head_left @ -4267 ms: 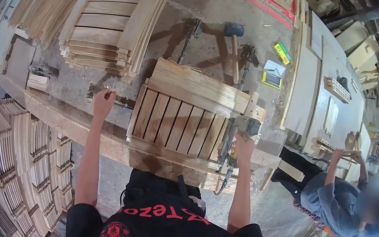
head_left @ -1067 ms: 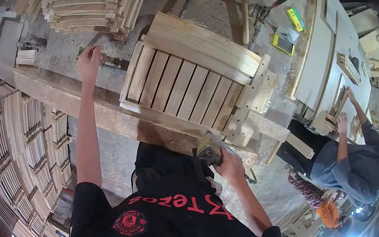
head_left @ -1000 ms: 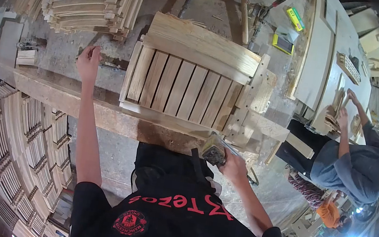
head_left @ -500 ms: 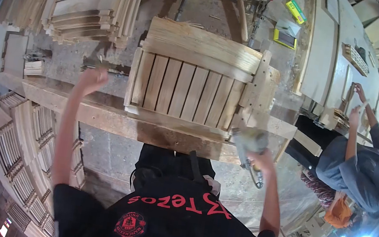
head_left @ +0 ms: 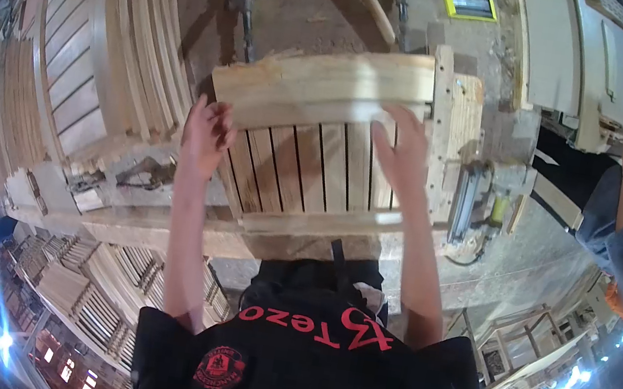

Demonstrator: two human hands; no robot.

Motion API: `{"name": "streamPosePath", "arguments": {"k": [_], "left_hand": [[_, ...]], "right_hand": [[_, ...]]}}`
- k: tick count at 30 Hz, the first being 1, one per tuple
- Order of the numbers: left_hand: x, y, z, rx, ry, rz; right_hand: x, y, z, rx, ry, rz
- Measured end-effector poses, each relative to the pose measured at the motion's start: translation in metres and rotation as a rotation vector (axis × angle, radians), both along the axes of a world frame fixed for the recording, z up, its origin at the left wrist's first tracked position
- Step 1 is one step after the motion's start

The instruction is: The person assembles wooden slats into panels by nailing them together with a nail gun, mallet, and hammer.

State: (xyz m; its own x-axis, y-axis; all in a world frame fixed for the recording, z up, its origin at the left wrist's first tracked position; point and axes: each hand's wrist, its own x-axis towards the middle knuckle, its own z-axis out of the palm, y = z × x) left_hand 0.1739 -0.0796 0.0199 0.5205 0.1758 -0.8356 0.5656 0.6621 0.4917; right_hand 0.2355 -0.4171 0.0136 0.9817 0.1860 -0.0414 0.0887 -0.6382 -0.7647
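Observation:
A slatted wooden panel (head_left: 318, 165) lies in front of me, with a wide pale board (head_left: 304, 85) along its far side. My left hand (head_left: 209, 133) is over the panel's left end, its fingers loosely curled and apart, holding nothing. Over the right part of the slats hovers my right hand (head_left: 406, 151), thumb and fingers spread, also without anything in it. A grey nail gun (head_left: 468, 206) rests on the bench just right of the panel. Beside the panel's right end stands an upright strip with holes (head_left: 437, 117).
Stacks of slatted wooden frames (head_left: 78, 55) fill the bench on the left. At the far side lie a wooden-handled tool (head_left: 372, 4), a metal clamp (head_left: 244, 7) and a yellow-edged box (head_left: 469, 7). A co-worker (head_left: 622, 193) is at another table on the right.
My right hand has let go of the nail gun, now on the bench, and moved left over the panel. My left hand has moved right to the panel's left end. The view has shifted.

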Motion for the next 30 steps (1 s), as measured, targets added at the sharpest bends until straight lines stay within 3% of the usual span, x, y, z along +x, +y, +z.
{"name": "streamPosePath", "arguments": {"k": [4, 6, 8, 9, 11, 12, 15, 16, 18, 20, 22, 24, 25, 26, 28, 30], "left_hand": [[0.113, 0.012, -0.044, -0.246, -0.093, 0.201], [0.195, 0.003, -0.005, -0.385, -0.144, 0.627], [0.221, 0.072, -0.057, -0.591, -0.127, 0.016], [0.206, 0.083, -0.072, -0.710, -0.211, -0.015], [0.206, 0.088, -0.092, -0.949, -0.408, -0.131], [0.215, 0.079, -0.074, -0.947, -0.449, -0.158], [0.223, 0.092, 0.047, -0.445, -0.650, -0.306], [0.225, 0.090, 0.101, -0.131, -0.783, -0.409], [0.208, 0.054, 0.193, 0.536, -1.014, -0.584], [0.173, -0.004, 0.224, 0.962, -1.071, -0.617], [0.122, -0.059, 0.199, 1.042, -0.845, -0.595], [0.043, -0.079, 0.135, 0.933, -0.386, -0.529], [0.008, -0.083, 0.120, 0.977, -0.139, -0.683], [-0.040, -0.067, 0.070, 0.874, -0.243, -0.593], [-0.109, -0.058, 0.032, 1.106, -0.031, -0.585], [-0.178, -0.044, -0.027, 1.579, 0.131, -0.678]], "right_hand": [[0.058, 0.080, -0.044, 0.214, 0.122, -0.052], [0.064, 0.095, -0.038, 0.225, 0.147, -0.005], [0.059, 0.095, -0.016, 0.282, 0.349, 0.001], [0.052, 0.090, -0.008, 0.308, 0.452, -0.003], [0.027, 0.073, -0.018, 0.221, 0.413, 0.073], [0.015, 0.056, -0.018, 0.151, 0.389, 0.063], [0.000, 0.032, -0.018, -0.164, 0.055, 0.162], [0.001, 0.031, -0.018, -0.169, 0.132, 0.160], [0.010, 0.035, -0.031, -0.290, -0.008, 0.209], [0.010, 0.040, -0.062, -0.392, 0.004, 0.298], [0.010, 0.033, -0.072, -0.335, -0.090, 0.308], [0.012, 0.027, -0.083, -0.291, -0.169, 0.306], [0.016, 0.025, -0.086, -0.290, -0.178, 0.314], [0.020, 0.023, -0.088, -0.289, -0.188, 0.321], [0.022, 0.022, -0.093, -0.274, -0.215, 0.327], [0.023, 0.021, -0.096, -0.257, -0.260, 0.324]]}}
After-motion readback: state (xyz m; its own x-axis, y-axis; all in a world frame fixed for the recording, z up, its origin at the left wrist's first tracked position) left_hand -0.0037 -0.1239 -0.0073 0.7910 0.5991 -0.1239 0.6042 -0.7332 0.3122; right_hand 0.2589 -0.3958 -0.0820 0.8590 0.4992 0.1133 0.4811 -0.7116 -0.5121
